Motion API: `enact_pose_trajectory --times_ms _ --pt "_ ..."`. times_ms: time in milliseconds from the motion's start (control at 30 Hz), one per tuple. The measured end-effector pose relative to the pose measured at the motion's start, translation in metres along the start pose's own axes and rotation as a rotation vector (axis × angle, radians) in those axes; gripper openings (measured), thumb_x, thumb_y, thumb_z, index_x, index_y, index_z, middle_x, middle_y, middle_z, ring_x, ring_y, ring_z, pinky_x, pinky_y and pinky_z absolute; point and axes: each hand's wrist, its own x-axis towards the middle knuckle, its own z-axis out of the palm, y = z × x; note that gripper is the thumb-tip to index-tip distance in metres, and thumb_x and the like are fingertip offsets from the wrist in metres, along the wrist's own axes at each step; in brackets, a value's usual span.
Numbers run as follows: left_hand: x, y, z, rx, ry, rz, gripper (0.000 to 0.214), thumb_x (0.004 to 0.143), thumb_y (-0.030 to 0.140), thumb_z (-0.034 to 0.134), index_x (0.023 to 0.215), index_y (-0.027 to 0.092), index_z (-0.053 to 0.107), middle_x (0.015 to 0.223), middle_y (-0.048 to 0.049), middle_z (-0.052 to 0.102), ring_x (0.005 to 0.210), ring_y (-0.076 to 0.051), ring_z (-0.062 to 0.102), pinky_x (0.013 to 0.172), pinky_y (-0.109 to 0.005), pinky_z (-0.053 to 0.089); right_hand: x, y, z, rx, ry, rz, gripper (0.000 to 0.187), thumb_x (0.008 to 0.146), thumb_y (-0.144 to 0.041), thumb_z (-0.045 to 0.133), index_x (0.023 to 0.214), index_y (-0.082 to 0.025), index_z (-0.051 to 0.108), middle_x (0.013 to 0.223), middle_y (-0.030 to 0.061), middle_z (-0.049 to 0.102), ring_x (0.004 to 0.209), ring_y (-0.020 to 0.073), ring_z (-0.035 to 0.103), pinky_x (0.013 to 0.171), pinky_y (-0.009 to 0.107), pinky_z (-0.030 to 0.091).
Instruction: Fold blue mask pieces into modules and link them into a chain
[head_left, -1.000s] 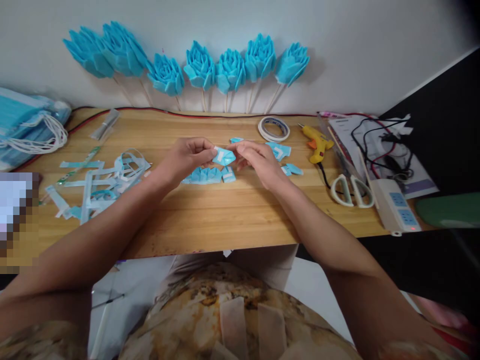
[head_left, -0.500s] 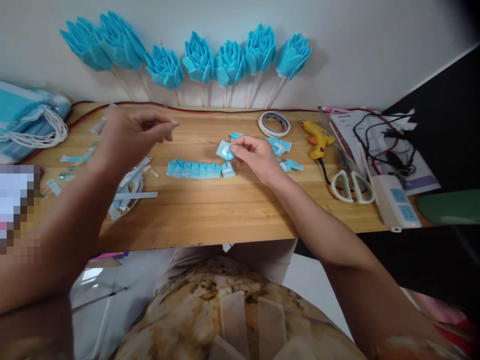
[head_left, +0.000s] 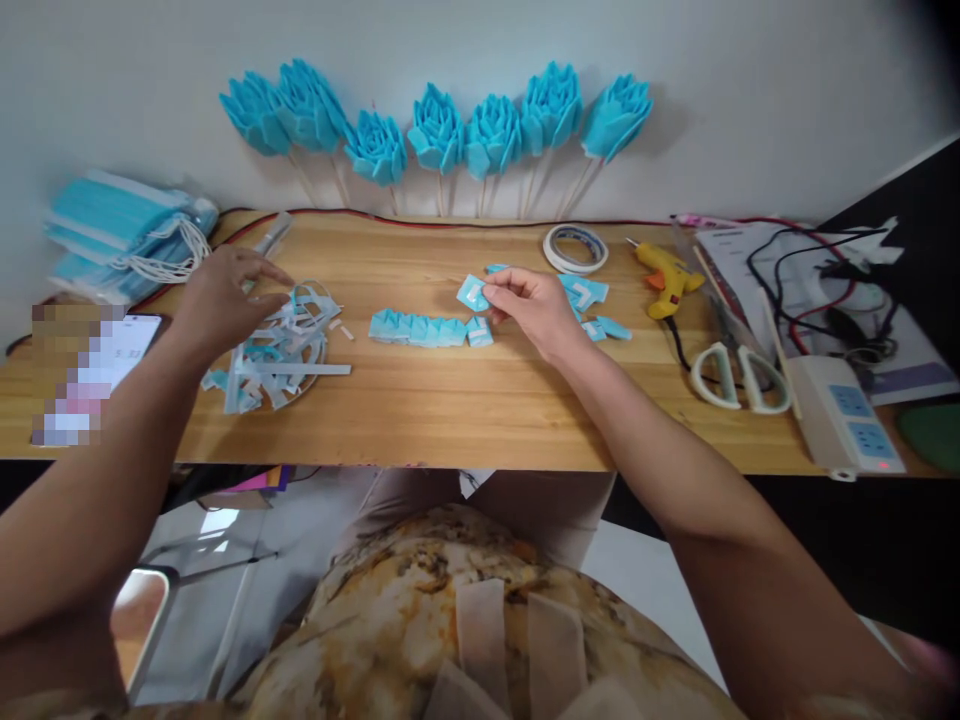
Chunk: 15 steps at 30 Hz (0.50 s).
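My right hand [head_left: 529, 308] pinches a small blue fabric piece [head_left: 472, 292] with a white strip on it, held just above the table. Below it, a row of folded blue pieces [head_left: 420, 328] lies with a separate taped piece [head_left: 478, 331] at its right end. Several more blue pieces [head_left: 585, 291] lie beyond and beside this hand. Over a heap of pale strips and scraps [head_left: 281, 350], my left hand [head_left: 229, 300] hovers with thumb and fingers apart; I see nothing between them.
Several blue fabric flowers on sticks [head_left: 437, 135] lean against the wall. A tape roll [head_left: 575, 249], yellow glue gun [head_left: 664, 278], scissors [head_left: 739, 378] and power strip [head_left: 847, 415] lie rightward. Blue face masks [head_left: 112, 225] and a phone [head_left: 124, 350] are at the left.
My left hand has moved from above the table's middle left to the scrap heap, and its pinched fingers have parted. The right hand still holds its blue piece. The view has shifted left.
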Motion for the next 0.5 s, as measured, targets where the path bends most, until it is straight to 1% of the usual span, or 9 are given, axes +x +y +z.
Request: enact_pose_trajectory --times_ms 67,100,133,200,267,300,367,400,500 --pt "0.001 0.000 0.000 -0.001 0.006 0.067 0.009 0.083 0.033 0.069 0.091 0.034 0.074 0.119 0.0134 0.073 0.121 -0.024 0.053 0.122 -0.044 0.037 0.000 0.000 0.000 0.009 0.001 -0.010 0.015 0.079 -0.033 0.080 0.085 -0.020 0.076 0.074 -0.0016 0.070 0.065 0.0102 0.061 0.057 0.024 0.052" --pt "0.001 0.003 0.000 -0.005 0.026 0.076 0.011 0.085 0.029 0.066 0.091 0.033 0.074 0.123 0.0147 0.073 0.125 -0.025 0.054 0.124 -0.044 0.036 0.000 0.001 0.000 0.012 0.000 -0.018 0.014 0.078 -0.032 0.079 0.084 -0.020 0.076 0.073 -0.0018 0.069 0.065 0.0099 0.060 0.057 0.024 0.052" --pt "0.000 0.008 -0.001 -0.011 0.051 0.066 0.014 0.086 0.026 0.062 0.089 0.032 0.074 0.122 0.0152 0.074 0.123 -0.024 0.055 0.123 -0.043 0.037 0.000 0.001 0.000 0.016 -0.001 -0.029 0.014 0.078 -0.032 0.079 0.083 -0.020 0.075 0.072 -0.0020 0.069 0.063 0.0095 0.059 0.057 0.024 0.051" --pt "-0.001 0.023 -0.001 -0.023 0.123 -0.004 0.020 0.089 0.023 0.056 0.080 0.030 0.072 0.109 0.0138 0.077 0.108 -0.021 0.059 0.114 -0.041 0.045 0.000 0.001 0.001 0.021 -0.005 -0.051 0.014 0.077 -0.033 0.077 0.082 -0.019 0.074 0.072 -0.0022 0.068 0.061 0.0090 0.057 0.056 0.024 0.049" --pt "-0.002 0.046 0.002 -0.035 0.169 -0.080 0.020 0.089 0.024 0.055 0.076 0.028 0.069 0.096 0.0114 0.078 0.092 -0.020 0.058 0.103 -0.039 0.050 0.000 0.001 0.001 0.014 -0.003 -0.067 0.015 0.077 -0.033 0.076 0.083 -0.019 0.074 0.073 -0.0023 0.067 0.062 0.0096 0.056 0.057 0.025 0.049" --pt "-0.003 0.059 0.004 -0.045 0.175 -0.092 0.018 0.089 0.025 0.056 0.077 0.028 0.069 0.094 0.0108 0.077 0.088 -0.019 0.058 0.099 -0.039 0.050 -0.001 0.000 0.002 0.006 -0.001 -0.072 0.016 0.078 -0.034 0.076 0.083 -0.020 0.073 0.073 -0.0021 0.067 0.065 0.0103 0.057 0.058 0.025 0.049" --pt "-0.005 0.089 0.013 -0.110 0.143 -0.031 0.011 0.089 0.031 0.062 0.086 0.029 0.072 0.096 0.0085 0.078 0.092 -0.019 0.062 0.099 -0.038 0.049 -0.001 -0.001 0.002 -0.024 0.008 -0.088 0.016 0.079 -0.035 0.075 0.083 -0.020 0.072 0.076 -0.0016 0.068 0.070 0.0115 0.058 0.061 0.026 0.049" --pt "-0.007 0.105 0.019 -0.164 0.104 0.005 0.010 0.088 0.034 0.065 0.089 0.028 0.073 0.095 0.0058 0.078 0.092 -0.020 0.064 0.095 -0.038 0.050 -0.002 -0.002 0.003 -0.046 0.013 -0.098 0.016 0.079 -0.036 0.075 0.082 -0.020 0.071 0.077 -0.0014 0.069 0.071 0.0118 0.059 0.063 0.026 0.049" --pt "-0.009 0.146 0.042 -0.343 -0.063 0.080 0.018 0.088 0.042 0.069 0.083 0.026 0.075 0.089 -0.0016 0.079 0.084 -0.021 0.065 0.077 -0.034 0.050 -0.005 -0.006 0.003 -0.125 0.028 -0.127 0.016 0.083 -0.037 0.072 0.082 -0.021 0.069 0.079 -0.0014 0.070 0.073 0.0118 0.059 0.068 0.027 0.049"
